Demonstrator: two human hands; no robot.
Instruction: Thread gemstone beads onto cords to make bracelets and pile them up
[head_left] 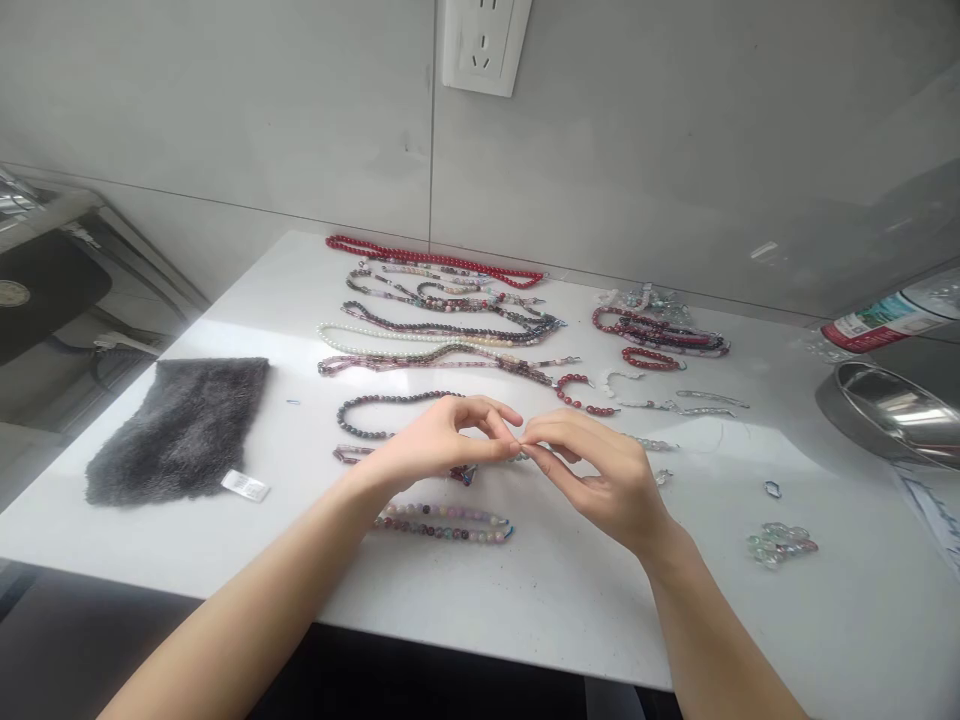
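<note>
Pale beads [519, 457] show just at six o'clock from the meeting fingertips, though whether gripped or lying on the counter [585, 590] beyond, I cannot tell; what little shows seems to run nine to three. The left hand [457, 440] is at their nine o'clock, the right hand [600, 470] at three, about equally near. They look glassy, faintly green. Both hands pinch at the fingertips, anything between too small to identify. A short red strand [576, 403] curves at two o'clock.

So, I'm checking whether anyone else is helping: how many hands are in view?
2: the left hand and the right hand, close together above the middle of the white table.
</note>
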